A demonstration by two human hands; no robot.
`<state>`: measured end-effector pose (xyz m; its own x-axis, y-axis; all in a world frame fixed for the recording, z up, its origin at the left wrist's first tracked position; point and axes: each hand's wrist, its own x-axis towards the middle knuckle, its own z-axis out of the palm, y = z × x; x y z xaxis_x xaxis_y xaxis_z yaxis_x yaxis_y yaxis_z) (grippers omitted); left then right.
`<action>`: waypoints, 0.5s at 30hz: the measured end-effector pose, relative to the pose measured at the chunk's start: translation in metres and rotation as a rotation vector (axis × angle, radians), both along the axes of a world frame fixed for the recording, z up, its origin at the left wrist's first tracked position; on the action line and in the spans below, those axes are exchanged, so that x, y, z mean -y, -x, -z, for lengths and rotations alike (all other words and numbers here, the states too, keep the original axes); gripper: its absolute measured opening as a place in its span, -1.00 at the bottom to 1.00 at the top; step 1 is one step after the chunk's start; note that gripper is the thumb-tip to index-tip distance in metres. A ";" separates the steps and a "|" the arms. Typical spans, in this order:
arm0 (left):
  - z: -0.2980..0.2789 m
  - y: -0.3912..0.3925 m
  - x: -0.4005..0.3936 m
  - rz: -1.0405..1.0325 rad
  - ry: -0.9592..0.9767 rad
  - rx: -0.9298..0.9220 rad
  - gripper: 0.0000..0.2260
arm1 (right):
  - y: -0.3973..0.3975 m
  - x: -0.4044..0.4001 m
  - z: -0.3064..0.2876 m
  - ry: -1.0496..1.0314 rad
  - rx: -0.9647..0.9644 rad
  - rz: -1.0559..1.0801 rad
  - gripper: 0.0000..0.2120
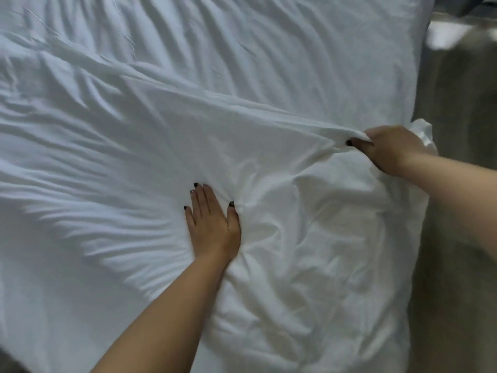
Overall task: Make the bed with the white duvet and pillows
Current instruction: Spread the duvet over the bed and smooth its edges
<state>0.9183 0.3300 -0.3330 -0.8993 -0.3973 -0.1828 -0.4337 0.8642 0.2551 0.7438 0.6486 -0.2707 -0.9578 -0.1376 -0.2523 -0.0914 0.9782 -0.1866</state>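
Step in hand: I am smoothing and squaring the rumpled white cotton duvet (269, 265) across the bed; it covers nearly everything in view, with its right edge running down beside the grey-beige floor (457, 238).
Left hand: my left hand (212, 227) lies flat on the duvet near its middle, fingers straight and pressing down, holding nothing; it works as an anchor.
Right hand: my right hand (387, 146) pinches a bunched fold of the duvet near the right edge, its grip closed on the cloth and lifting it into a taut ridge that runs away up and to the left.
Wrinkles: fine creases fan out to the left of my flat palm; deeper crumples sit between my two hands and below them.
How to do it well, as I judge: keep the palm firm so the cloth under it does not creep; draw the pinched fold outward toward the bed's side, low and even, not upward; then sweep the flat hand along the creases toward the edge.
Risk: pulling too hard may drag the duvet off centre.
Pillows: none that I can tell in view; that part seems not yet done.
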 end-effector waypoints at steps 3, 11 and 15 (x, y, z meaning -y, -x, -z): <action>-0.024 0.009 -0.003 -0.086 -0.156 0.053 -0.30 | -0.002 -0.024 -0.009 -0.019 -0.073 0.047 -0.49; -0.071 0.061 -0.120 0.157 -0.188 0.067 -0.37 | 0.034 -0.062 -0.017 0.068 0.094 -0.041 -0.48; -0.030 0.051 -0.193 0.180 0.084 0.206 -0.29 | 0.054 -0.095 -0.013 0.135 0.346 -0.132 -0.53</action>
